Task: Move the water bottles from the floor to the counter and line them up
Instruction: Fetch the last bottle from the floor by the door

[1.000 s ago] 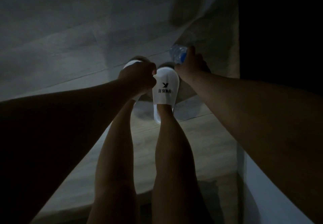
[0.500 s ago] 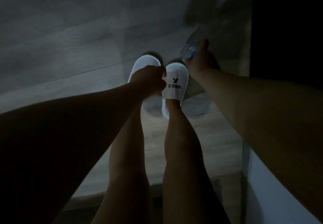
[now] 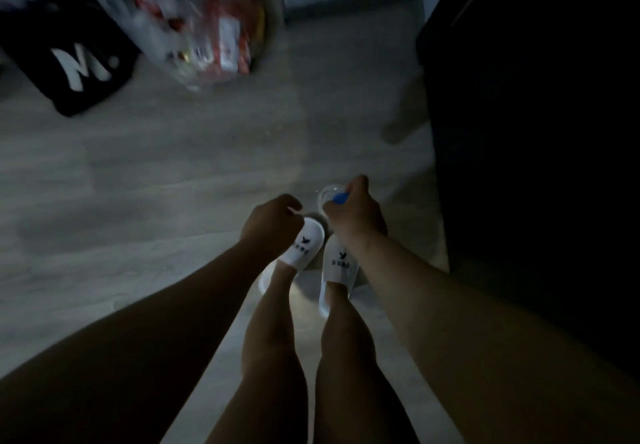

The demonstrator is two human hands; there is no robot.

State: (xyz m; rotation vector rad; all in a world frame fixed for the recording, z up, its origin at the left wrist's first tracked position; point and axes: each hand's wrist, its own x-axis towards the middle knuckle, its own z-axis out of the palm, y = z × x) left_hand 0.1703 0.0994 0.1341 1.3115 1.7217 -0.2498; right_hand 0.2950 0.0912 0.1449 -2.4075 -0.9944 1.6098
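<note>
One bottle (image 3: 327, 194) in right hand (image 3: 354, 216) near cabinet (image 3: 519, 138) edge; left hand (image 3: 272, 224) curled, hold unclear.

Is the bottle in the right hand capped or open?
Capped, apparently: a blue cap shows on the bottle gripped by the right hand.

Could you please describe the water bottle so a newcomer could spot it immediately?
Find the white slippers low in the middle of the pale floor. Just past their toes, the right hand grips the water bottle by its top. It is clear plastic with a bright blue cap, unlike anything nearby.
</note>
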